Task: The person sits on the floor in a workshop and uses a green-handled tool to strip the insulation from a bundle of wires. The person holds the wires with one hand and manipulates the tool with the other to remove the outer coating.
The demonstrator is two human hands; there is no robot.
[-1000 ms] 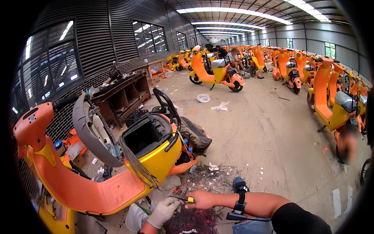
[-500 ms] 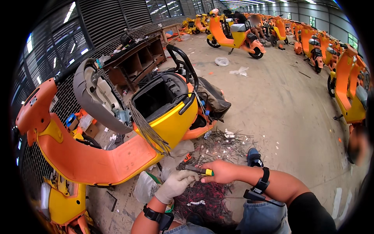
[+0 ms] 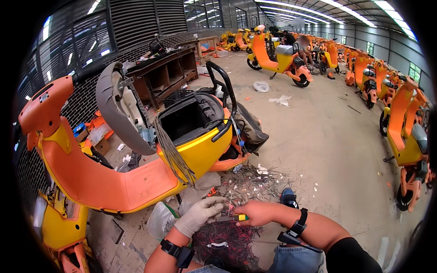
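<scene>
My left hand (image 3: 200,215), in a pale work glove, is closed with its fingers pinched on a thin light cable (image 3: 230,200), which stands up between my two hands. My bare right hand (image 3: 256,213) grips a knife (image 3: 240,218) with a yellow-and-green handle. Its flat metal end points at the gloved fingers. Beneath both hands is a heap of dark and reddish wire scraps (image 3: 232,248). Ahead, a bundle of grey cables (image 3: 170,148) hangs over the side of a yellow-and-orange electric scooter (image 3: 200,152), whose grey seat (image 3: 116,109) is tipped up above an open storage box.
Clear plastic bags (image 3: 161,220) and strewn cable offcuts (image 3: 255,179) lie by the scooter. Behind it stands a brown wooden cabinet (image 3: 166,75). More scooters (image 3: 400,132) line the right side. Another person (image 3: 304,48) sits farther back.
My view has tilted up slightly. The hands have parted a little, the knife has dropped below the left fingertips, and the thin cable now shows upright between them.
</scene>
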